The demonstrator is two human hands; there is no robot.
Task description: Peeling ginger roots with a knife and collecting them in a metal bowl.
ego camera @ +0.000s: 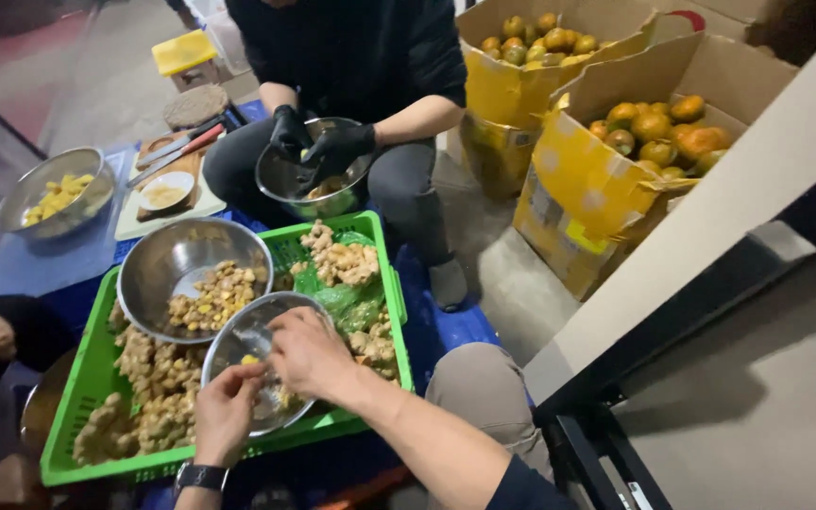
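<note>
- Nearest of all, the person's left hand (226,408), a dark watch (200,476) on the wrist, pinches a small yellowish piece of ginger (251,360) with closed fingers; the right hand (309,352) is curled shut beside it, though what it holds is hidden, a peeling tool perhaps.
- Both hands work over a steel bowl (238,349) resting tilted on the heap inside a green plastic crate (392,293); only a few bits show in it.
- Just beyond, touching that bowl, a bigger steel bowl (177,260) holds a modest pile of pale ginger pieces.
- Around and under the bowls the crate is well filled with knobbly ginger roots (148,392), so by my reckoning much is left to clean and only a small share is done.
- Across the crate a second person sits, black-gloved hands (318,144) busy inside a steel bowl (280,179) held in the lap.
- To the left, on a blue sheet, lie a cutting board (134,222) with knives (179,146) and a small dish (164,192), and another bowl of yellow pieces (57,194).
- Farthest right stand two open cardboard boxes (583,179) of green-orange citrus fruit (658,125).
</note>
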